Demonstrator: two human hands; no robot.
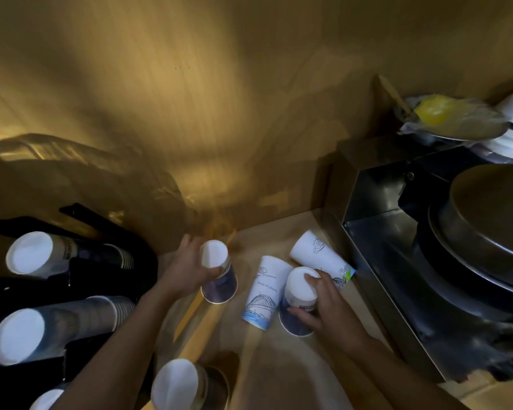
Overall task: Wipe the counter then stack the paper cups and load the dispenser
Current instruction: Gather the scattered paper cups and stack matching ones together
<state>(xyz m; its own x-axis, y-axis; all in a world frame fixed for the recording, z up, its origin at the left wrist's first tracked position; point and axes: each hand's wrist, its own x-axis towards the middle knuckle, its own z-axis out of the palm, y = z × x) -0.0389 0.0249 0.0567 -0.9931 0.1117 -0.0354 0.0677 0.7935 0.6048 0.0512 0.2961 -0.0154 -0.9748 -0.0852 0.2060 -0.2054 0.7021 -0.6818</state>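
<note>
Both hands grip upside-down paper cups over the counter.

Head view: the left hand (190,267) is closed around a dark cup (218,272), base up, near the wall. The right hand (323,309) is closed around a second dark cup (298,300). Two white printed cups (264,294) lie on the counter (279,374) beside it. Cup stacks (57,327) sit in the black dispenser (86,279) at left.

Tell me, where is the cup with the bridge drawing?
The bridge cup sits on the wooden counter in the head view, right of centre, between the cups held by the left hand and right hand.
</note>
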